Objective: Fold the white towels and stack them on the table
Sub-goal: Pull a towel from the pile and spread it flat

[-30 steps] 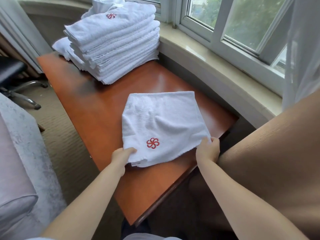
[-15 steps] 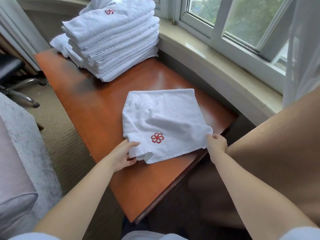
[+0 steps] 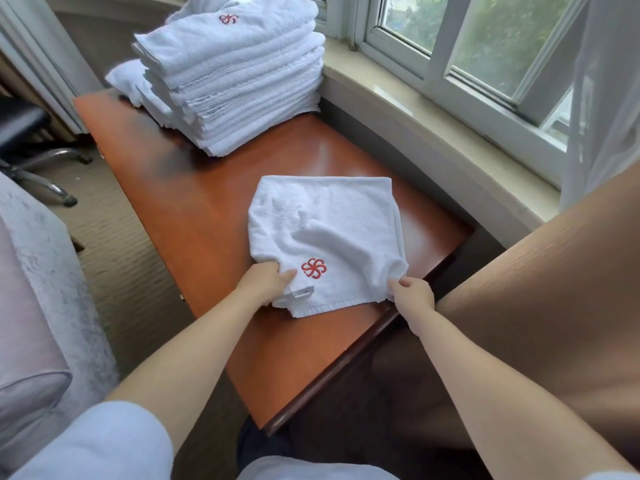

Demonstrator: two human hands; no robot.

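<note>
At far left a pale cushion (image 3: 31, 341) fills the edge of the view, with the black seat and chrome legs of a chair (image 3: 24, 147) behind it on the carpet. A reddish wooden table (image 3: 207, 209) runs from there toward the window. At its far end stands a tall stack (image 3: 239, 84) of folded white towels, the top one marked with a red pinwheel logo; a loose white cloth pokes out behind the stack's left side. Nearer the camera, a folded towel (image 3: 332, 237) lies flat on the table, its own red logo (image 3: 313, 268) facing up near the front edge and a small label showing at its near left corner. The left hand (image 3: 266, 284) grips that left corner, thumb on top and fingers curled under the cloth. The right hand (image 3: 414, 292) pinches the towel's near right corner, just at the table's edge. To the right, a stone sill (image 3: 433, 123) curves below a white-framed window (image 3: 485, 53), and a brown wood-grain panel (image 3: 554, 306) rises beside the right forearm.
</note>
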